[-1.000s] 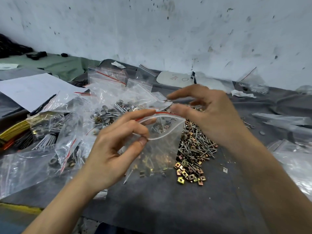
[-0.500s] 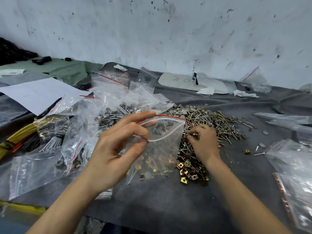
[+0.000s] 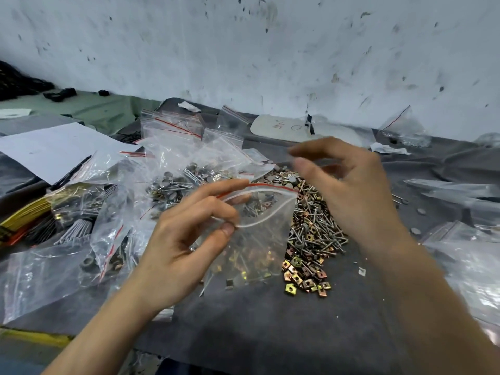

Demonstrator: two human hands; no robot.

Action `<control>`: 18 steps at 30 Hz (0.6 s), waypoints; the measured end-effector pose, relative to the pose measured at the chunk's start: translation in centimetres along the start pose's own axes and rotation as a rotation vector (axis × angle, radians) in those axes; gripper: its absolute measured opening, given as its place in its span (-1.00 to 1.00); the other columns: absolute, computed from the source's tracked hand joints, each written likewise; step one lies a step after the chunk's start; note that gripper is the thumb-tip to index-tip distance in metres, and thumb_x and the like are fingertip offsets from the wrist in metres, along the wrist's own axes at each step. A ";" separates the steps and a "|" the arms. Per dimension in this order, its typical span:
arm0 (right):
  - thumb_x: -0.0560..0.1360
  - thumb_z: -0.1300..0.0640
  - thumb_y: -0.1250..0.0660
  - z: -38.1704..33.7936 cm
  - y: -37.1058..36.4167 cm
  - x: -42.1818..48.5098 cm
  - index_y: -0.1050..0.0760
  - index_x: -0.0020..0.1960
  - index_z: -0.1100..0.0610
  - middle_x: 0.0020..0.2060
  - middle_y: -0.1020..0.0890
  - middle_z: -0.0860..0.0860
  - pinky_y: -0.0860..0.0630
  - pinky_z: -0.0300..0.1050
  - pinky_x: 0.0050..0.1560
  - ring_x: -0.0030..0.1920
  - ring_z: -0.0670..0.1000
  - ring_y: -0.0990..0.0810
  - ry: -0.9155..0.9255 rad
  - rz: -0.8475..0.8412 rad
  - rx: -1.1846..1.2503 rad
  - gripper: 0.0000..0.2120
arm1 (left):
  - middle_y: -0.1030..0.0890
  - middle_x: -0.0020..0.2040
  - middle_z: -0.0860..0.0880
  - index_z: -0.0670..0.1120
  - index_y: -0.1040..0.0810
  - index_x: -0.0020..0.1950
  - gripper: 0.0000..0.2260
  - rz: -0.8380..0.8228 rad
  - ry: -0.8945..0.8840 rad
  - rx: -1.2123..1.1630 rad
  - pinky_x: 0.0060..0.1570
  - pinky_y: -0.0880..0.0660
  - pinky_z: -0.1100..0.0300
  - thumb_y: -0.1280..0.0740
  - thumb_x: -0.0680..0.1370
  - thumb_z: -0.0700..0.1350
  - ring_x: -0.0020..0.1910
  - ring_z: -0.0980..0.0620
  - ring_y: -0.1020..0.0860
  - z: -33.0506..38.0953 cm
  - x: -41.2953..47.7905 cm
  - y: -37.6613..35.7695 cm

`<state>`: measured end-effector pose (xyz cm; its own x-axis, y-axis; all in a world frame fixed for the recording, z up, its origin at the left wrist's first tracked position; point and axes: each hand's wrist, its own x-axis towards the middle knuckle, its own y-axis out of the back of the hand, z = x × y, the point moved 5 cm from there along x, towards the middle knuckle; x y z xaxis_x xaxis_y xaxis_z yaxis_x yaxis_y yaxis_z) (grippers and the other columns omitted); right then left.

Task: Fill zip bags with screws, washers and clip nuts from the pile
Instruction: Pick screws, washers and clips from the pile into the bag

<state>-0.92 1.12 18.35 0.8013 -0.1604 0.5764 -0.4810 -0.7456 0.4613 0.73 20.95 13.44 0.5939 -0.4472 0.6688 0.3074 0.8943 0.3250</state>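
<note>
A grey cloth (image 3: 270, 334) lies under everything, with a heap of clear bags (image 3: 167, 147) left of and behind the left hand's grip and the pile (image 3: 316, 228) of screws, washers and clip nuts just right of it. The left hand (image 3: 178, 253) pinches the zip bag (image 3: 259, 247) by its rim between thumb and fingers, mouth agape, with a few parts lying in its bottom below the grip. The right hand (image 3: 351, 193) hangs blurred just above and right of that mouth, fingers curled; whether it holds anything cannot be told.

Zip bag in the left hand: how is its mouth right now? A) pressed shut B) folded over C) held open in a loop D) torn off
C: the left hand pinches the near lip of the zip bag, and the red-striped far lip bows away from it.
</note>
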 end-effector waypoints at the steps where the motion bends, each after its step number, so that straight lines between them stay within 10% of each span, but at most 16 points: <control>1: 0.46 0.12 -0.40 1.3 0.1 -0.4 -0.59 -0.05 -0.15 -0.12 -0.62 -0.30 -0.41 -0.52 -0.03 -0.08 -0.35 -0.54 -0.017 0.049 -0.035 -0.83 | -0.53 0.32 -0.02 -0.07 -0.54 -0.10 -0.90 0.006 0.002 0.004 0.23 -0.44 -0.19 -0.24 0.52 -0.14 0.30 -0.07 -0.52 0.0 -0.1 0.2; 7: 0.50 0.21 -0.35 11.4 -5.0 -5.4 -0.62 0.07 0.07 0.03 -0.57 -0.01 -0.43 -0.11 0.16 0.09 0.01 -0.51 -0.250 -0.399 -0.537 -0.83 | -0.53 0.32 -0.04 -0.16 -0.55 -0.13 -0.86 0.006 -0.012 0.010 0.20 -0.45 -0.21 -0.23 0.52 -0.15 0.28 -0.09 -0.53 0.0 0.1 0.4; 18: 0.44 0.29 -0.42 8.4 -1.9 -3.7 -0.63 -0.03 0.08 -0.14 -0.59 -0.09 -0.50 -0.34 -0.03 -0.14 -0.17 -0.56 -0.138 0.034 -0.257 -0.84 | -0.53 0.32 -0.06 -0.21 -0.54 -0.12 -0.85 0.002 -0.018 0.022 0.22 -0.45 -0.18 -0.23 0.53 -0.15 0.28 -0.08 -0.53 0.2 0.1 0.6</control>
<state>0.02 -2.27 9.72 0.8152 -0.2820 0.5059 -0.5690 -0.5527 0.6089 0.81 21.45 13.83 0.5813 -0.4451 0.6811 0.2895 0.8955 0.3381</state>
